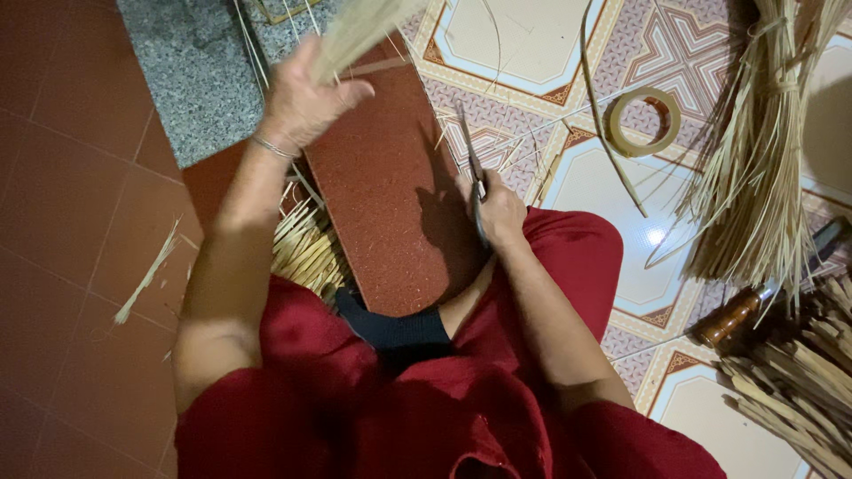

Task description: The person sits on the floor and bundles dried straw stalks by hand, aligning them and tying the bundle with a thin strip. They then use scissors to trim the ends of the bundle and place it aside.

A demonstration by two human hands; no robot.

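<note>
Bamboo strips (359,31) bunched in the left hand (302,102), raised over the red board (390,204); fingers closed around them. Right hand (497,208) grips a knife (470,155). They look light, springy and splintery, best held near the bunched end.

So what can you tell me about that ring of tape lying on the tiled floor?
The ring of tape is a tan, nearly used-up roll, mostly a thin hoop with an open middle that shows the patterned tile. It lies flat on the floor, up and to the right of the right hand. Neither hand touches it; a long thin straw runs past its left edge.
</note>
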